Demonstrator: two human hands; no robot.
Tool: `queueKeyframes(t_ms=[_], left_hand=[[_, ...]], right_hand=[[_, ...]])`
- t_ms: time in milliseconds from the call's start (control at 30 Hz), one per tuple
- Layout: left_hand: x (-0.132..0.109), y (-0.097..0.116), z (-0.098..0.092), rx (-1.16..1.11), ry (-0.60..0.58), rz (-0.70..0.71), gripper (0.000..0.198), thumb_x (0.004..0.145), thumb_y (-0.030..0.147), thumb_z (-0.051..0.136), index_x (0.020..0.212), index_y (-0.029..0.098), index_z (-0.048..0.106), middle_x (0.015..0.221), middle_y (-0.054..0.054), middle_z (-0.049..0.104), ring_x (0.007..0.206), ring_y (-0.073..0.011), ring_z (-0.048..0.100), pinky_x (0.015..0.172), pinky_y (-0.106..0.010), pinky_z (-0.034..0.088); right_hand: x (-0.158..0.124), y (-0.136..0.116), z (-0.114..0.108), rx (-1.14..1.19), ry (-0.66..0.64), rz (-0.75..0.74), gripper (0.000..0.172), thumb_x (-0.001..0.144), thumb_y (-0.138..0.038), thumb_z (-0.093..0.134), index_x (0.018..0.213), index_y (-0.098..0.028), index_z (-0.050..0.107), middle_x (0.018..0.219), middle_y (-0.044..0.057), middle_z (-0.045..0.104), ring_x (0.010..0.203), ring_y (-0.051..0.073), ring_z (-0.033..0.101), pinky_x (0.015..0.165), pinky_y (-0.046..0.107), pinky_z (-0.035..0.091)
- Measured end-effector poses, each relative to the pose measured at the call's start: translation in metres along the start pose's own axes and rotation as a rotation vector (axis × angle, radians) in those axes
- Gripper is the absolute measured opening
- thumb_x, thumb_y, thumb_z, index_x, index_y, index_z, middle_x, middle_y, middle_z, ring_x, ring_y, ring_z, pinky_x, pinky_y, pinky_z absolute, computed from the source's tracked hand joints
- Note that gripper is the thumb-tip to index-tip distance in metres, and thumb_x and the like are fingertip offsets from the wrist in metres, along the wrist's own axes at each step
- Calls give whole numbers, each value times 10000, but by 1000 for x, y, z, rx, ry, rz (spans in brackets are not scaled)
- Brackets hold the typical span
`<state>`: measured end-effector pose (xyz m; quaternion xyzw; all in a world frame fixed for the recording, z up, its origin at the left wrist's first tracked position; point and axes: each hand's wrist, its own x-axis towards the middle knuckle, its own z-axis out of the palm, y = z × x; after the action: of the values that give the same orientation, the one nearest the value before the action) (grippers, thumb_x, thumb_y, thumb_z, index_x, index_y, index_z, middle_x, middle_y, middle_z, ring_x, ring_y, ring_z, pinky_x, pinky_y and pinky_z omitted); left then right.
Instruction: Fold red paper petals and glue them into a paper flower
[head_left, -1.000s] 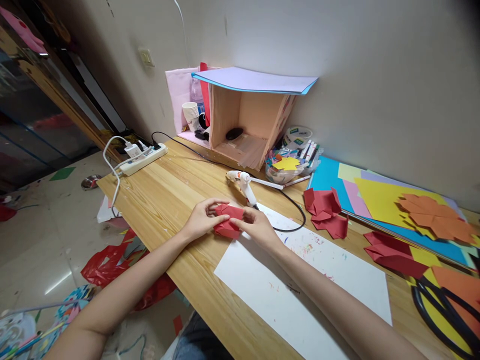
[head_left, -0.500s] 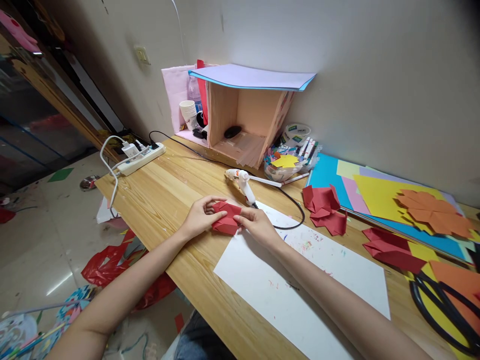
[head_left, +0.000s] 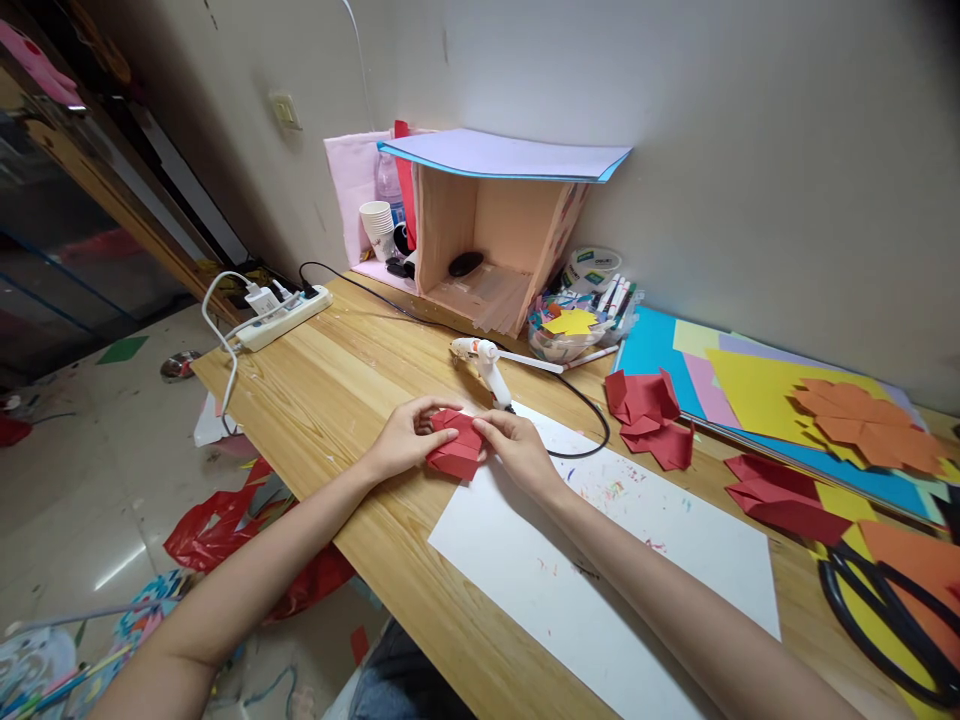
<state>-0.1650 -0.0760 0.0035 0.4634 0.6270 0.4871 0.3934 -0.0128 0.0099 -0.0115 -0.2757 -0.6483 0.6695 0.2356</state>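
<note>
A piece of folded red paper [head_left: 456,455] is held between both hands, low over the table beside a white sheet [head_left: 570,540]. My left hand [head_left: 409,437] grips its left side, thumb on top and fingers behind. Pinching the upper right edge is my right hand [head_left: 517,448], its thumb and forefinger closed on the paper. Just beyond them a white hot glue gun [head_left: 489,372] rests on its stand with a glue stick in its back. More folded red paper pieces [head_left: 651,418] lie to the right, with another red folded piece [head_left: 784,500] closer to me.
A power strip [head_left: 281,318] sits at the table's left edge. Against the wall stand an open box [head_left: 517,240] and a tub of markers [head_left: 566,335]. Coloured sheets [head_left: 660,350], an orange paper flower [head_left: 862,420] and black-handled scissors [head_left: 885,620] are at the right.
The red paper has tilted and turned slightly in my hands, showing more of its lower edge. My right fingers have shifted up to its upper right edge.
</note>
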Motion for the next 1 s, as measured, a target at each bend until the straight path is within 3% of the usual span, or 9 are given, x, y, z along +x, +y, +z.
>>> queueKeyframes(t_ms=[233,400,600,833,1000], left_hand=[[0,-1,1,-22,-8,-5,291,663,279,644,912,138,595,889,-59,640,809,-170,595,750,-277,470],[-1,3,2,0,-27,-4,270,680,292,630,903,142,595,848,-42,634,755,-151,586,694,-252,470],[-1,3,3,-59,-45,9,287,669,292,642,914,149,595,888,-44,635,806,-157,588,742,-258,461],[0,0,1,-48,-7,18,286,684,320,624,909,146,597,872,-48,636,788,-157,584,715,-253,460],[-1,-3,3,31,38,33,232,724,357,579,823,148,588,774,-19,615,698,-130,560,637,-227,444]], right_hand=[[1,1,-1,20,28,-7,285,770,-428,493,767,-155,577,669,19,606,534,122,567,513,238,449],[0,1,1,-100,22,-57,220,678,-355,616,761,-153,587,712,14,618,624,124,554,565,231,421],[-1,0,3,-152,8,-63,221,654,-333,639,769,-156,573,711,0,606,637,120,538,570,222,395],[1,1,0,-50,-21,-25,186,747,-316,524,778,-146,594,719,14,618,625,119,544,595,234,414],[0,2,1,-129,-31,-51,220,778,-335,483,770,-153,606,670,6,606,576,114,528,568,235,410]])
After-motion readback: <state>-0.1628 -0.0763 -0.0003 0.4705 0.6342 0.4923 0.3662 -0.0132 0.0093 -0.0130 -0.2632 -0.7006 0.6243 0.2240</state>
